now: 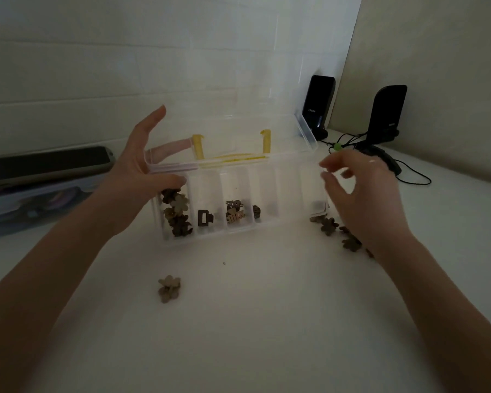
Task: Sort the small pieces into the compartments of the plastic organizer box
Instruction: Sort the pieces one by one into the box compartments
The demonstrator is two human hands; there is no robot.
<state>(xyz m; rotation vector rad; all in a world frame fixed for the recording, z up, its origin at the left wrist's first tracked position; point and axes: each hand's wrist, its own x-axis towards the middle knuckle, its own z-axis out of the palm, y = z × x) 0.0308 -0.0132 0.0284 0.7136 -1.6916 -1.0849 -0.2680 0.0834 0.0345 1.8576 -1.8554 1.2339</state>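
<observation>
The plastic organizer box (238,205) stands on the white counter (238,321) with its clear lid (238,131) thrown back toward the tiled wall, so every compartment is open from above; the left hand (142,171) rests at the box's left end, fingers spread and mostly straight, some reaching behind the clear rim, probably to steady the light box while pieces go in; whether the thumb presses the wall or merely lies against it is hard to tell.

The right hand (360,188) hovers at the box's right end with fingers loosely bent, thumb and forefinger apart; nothing shows between them, so I judge it empty, though dim light and blur leave that uncertain.

The leftmost compartment holds a heap of brown flower pieces (176,214); the next holds one dark square clip (204,218); the third a small tan cluster (234,212); a dark piece (256,211) sits in the fourth; the right-hand compartments look bare, though glare hides their floors.

Unsorted flowers (338,231) lie on the counter just beside the box's right end, partly hidden under the right wrist; a lone pale flower piece (169,287) lies well apart in front.

Two dark speakers (386,114) and a case (46,165) stand behind; their details are lost in shadow.
</observation>
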